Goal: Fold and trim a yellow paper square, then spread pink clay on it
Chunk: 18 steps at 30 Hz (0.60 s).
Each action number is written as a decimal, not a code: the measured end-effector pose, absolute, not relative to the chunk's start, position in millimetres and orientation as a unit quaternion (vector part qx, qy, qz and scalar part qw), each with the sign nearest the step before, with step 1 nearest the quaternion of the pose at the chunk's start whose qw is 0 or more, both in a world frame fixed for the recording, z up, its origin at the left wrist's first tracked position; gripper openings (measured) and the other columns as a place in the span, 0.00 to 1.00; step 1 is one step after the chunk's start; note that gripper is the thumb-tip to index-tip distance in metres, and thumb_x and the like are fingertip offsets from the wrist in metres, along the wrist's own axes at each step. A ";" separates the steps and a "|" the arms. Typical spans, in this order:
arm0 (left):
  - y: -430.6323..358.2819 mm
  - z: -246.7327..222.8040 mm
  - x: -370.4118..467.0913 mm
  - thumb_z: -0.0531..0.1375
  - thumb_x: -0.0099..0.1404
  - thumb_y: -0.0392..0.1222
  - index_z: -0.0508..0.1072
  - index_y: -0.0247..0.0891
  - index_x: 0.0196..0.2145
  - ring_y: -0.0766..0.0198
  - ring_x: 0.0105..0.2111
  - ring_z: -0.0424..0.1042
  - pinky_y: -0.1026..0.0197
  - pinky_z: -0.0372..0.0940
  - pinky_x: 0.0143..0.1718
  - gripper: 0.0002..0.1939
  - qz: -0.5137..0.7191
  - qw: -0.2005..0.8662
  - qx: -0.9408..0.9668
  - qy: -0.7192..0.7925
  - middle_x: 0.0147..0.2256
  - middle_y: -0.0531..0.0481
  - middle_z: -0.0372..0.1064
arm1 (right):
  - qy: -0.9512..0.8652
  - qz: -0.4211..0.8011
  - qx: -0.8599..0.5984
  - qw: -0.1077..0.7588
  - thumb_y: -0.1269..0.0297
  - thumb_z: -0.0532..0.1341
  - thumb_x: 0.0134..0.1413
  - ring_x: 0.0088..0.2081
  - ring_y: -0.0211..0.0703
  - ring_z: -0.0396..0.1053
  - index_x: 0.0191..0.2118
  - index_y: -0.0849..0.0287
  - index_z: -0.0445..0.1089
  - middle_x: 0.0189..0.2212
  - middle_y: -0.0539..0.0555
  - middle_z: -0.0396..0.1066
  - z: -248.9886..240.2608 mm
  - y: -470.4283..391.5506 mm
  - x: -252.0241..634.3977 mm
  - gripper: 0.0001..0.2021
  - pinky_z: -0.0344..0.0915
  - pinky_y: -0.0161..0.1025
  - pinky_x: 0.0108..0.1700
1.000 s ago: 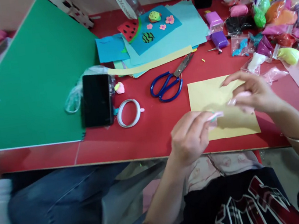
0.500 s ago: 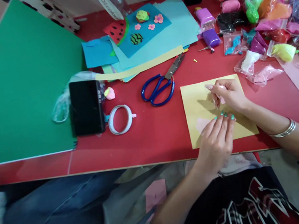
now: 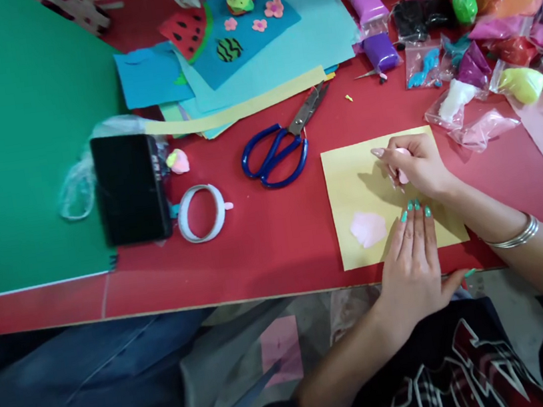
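Observation:
A yellow sheet (image 3: pixel 344 186) lies near the table's front edge. On its lower left part sits a flat, pale pink shape (image 3: pixel 368 228). My left hand (image 3: pixel 413 257) rests flat on the sheet, right of that shape, with its fingers stretched out and close together and the thumb apart. Just above it, my right hand (image 3: pixel 415 166) is closed round a pink lump (image 3: pixel 403 166). A silver bangle circles the right wrist.
Blue scissors (image 3: pixel 286 144), a white tape roll (image 3: pixel 201 213) and a black device (image 3: pixel 130 188) lie to the left. Behind are light blue sheets (image 3: pixel 321 21) with small clay figures. Bagged coloured clay (image 3: pixel 522 85) crowds the back right. A green board (image 3: pixel 30 143) covers the far left.
My left hand has moved right and its thumb has spread out, so the pale pink shape is now uncovered. The right hand still holds the pink lump. The view has shifted a little.

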<state>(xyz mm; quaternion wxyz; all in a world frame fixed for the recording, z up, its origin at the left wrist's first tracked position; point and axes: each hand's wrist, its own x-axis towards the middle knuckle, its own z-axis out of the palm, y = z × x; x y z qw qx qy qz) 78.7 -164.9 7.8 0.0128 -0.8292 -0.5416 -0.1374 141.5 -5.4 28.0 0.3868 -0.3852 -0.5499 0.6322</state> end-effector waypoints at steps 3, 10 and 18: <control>-169.8 12.2 76.2 0.42 0.67 0.67 0.52 0.15 0.63 0.45 0.65 0.53 0.51 0.45 0.66 0.47 -0.112 0.005 -0.837 -0.535 0.62 0.26 0.55 | -0.556 0.630 -0.392 0.374 0.52 0.65 0.49 0.11 0.30 0.57 0.14 0.57 0.59 0.10 0.46 0.60 26.8 -4.8 142.0 0.22 0.52 0.30 0.13; -184.5 15.6 69.4 0.44 0.66 0.69 0.55 0.15 0.62 0.44 0.65 0.54 0.51 0.45 0.66 0.49 -0.103 -0.002 -0.851 -0.514 0.62 0.26 0.56 | -0.562 0.626 -0.402 0.361 0.48 0.66 0.48 0.12 0.31 0.57 0.15 0.57 0.58 0.10 0.46 0.60 27.1 -2.9 142.6 0.24 0.52 0.31 0.13; -172.4 35.6 30.8 0.48 0.70 0.57 0.67 0.26 0.55 0.53 0.58 0.66 0.55 0.56 0.62 0.31 -0.187 -0.070 -0.882 -0.427 0.54 0.37 0.71 | -0.579 0.616 -0.402 0.350 0.47 0.65 0.49 0.12 0.31 0.56 0.16 0.57 0.59 0.10 0.46 0.60 24.9 -4.4 143.3 0.24 0.52 0.32 0.16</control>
